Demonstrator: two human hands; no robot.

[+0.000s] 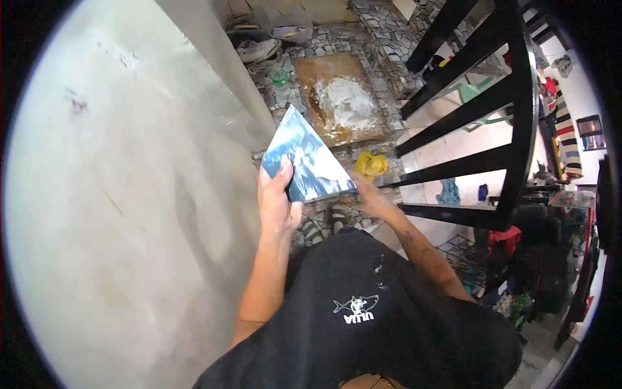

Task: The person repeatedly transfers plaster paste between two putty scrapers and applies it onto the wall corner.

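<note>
Both my hands hold a triangular piece of blue-and-white marbled tile in front of me. My left hand grips its lower left edge with the thumb on the face. Under the tile's lower right corner sits my right hand, its fingers mostly hidden behind the tile. The tile's point tilts up and away from me. A yellow cloth lies on the floor just beyond my right hand.
A plastered grey wall fills the left. A black metal railing runs on the right. On the mosaic-tiled landing lie a brown board with white powder, a green bottle and shoes. Cluttered items lie below at right.
</note>
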